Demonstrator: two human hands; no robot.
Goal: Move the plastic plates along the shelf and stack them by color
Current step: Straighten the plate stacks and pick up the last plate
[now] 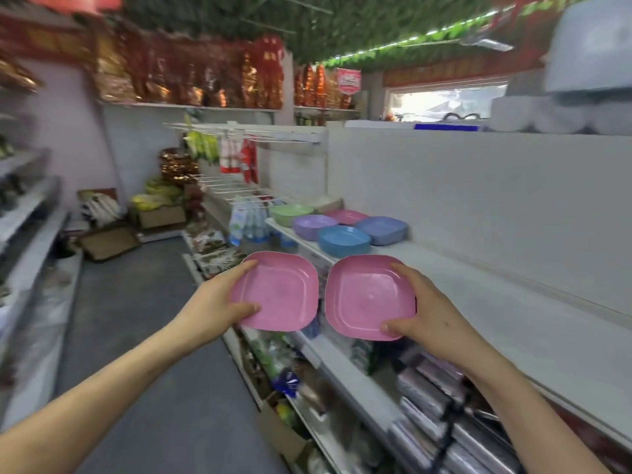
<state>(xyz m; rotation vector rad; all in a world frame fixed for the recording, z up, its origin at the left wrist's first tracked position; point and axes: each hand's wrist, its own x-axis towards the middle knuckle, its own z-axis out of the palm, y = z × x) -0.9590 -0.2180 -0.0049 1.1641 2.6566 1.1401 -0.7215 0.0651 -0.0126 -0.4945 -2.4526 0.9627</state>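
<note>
Head view. Left hand (219, 302) grips the left pink plate (277, 291) by its left edge, thumb on the near rim, fingers curled over the far rim. Right hand (427, 313) grips the right pink plate (366, 297) likewise by its right edge. Both plates held side by side in the air, close but apart, near the front of the white shelf (513, 302). Farther along the shelf: blue stack (343, 240), purple stack (313, 225), periwinkle stack (383, 229), pink stack (345, 216), green stack (290, 213).

White shelf (478, 278), coloured plate stacks (343, 240).
</note>
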